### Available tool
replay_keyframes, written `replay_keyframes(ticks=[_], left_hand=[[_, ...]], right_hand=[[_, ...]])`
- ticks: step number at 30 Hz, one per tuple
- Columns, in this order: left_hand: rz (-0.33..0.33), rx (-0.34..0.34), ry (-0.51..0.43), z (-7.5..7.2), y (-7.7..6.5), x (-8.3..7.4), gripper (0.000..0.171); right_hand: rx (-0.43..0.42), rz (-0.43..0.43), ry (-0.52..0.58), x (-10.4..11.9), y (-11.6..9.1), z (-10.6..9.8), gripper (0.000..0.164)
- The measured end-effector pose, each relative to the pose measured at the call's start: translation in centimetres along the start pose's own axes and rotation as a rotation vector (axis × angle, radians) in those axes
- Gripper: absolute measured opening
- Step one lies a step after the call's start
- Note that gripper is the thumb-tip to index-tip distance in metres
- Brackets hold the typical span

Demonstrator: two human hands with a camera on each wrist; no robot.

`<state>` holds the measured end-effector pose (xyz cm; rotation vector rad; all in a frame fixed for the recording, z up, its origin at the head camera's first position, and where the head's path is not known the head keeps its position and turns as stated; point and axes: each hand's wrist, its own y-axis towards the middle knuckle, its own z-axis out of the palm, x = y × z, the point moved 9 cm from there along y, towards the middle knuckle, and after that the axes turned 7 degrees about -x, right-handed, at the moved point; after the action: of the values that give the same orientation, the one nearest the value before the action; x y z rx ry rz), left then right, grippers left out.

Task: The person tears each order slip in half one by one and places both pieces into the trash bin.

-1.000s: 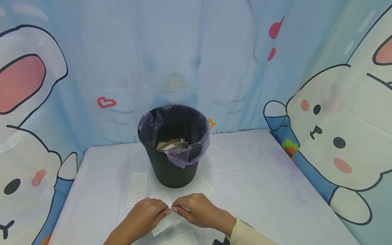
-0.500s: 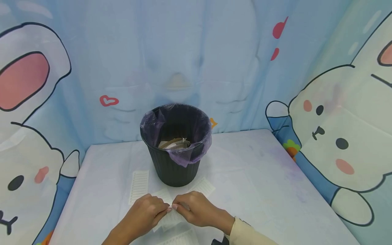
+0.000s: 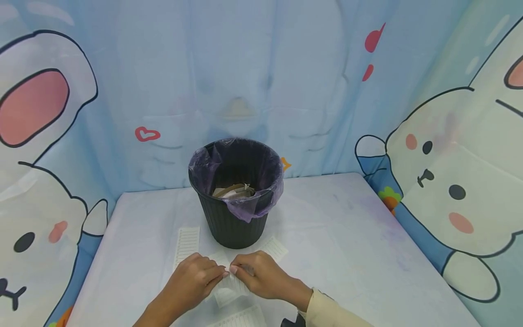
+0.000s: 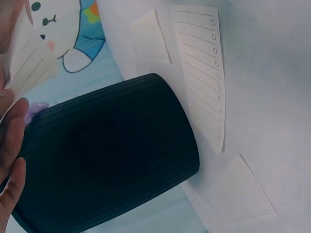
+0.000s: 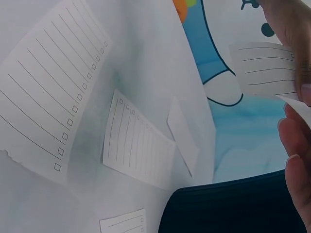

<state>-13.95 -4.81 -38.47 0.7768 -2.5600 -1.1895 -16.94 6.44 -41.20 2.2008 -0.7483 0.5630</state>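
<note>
Pinching with bare left hand [image 3: 198, 276] on a white ruled paper slip [image 5: 265, 70], same deal with bare right hand [image 3: 261, 274]
Hangs above the white cloth-covered table [image 3: 347, 250], near side of the black ribbed round bin [image 3: 237, 231], free edge down. Can't really make out the long axis, partly hidden by the grip. Moved slightly toward the bin since half a second ago.

head view: bright, even light | wrist views: dimmer | shadows soft | bin [image 4: 107, 150] near-black
</note>
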Motion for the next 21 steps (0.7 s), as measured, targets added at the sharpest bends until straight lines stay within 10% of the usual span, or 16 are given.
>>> replay_keyframes(ticks=[21], left_hand=[[-0.035,0.021,-0.055,-0.34,0.43,0.75,0.01]], right_hand=[[0.01,0.0,-0.102,-0.1,0.63,-0.86,0.02]])
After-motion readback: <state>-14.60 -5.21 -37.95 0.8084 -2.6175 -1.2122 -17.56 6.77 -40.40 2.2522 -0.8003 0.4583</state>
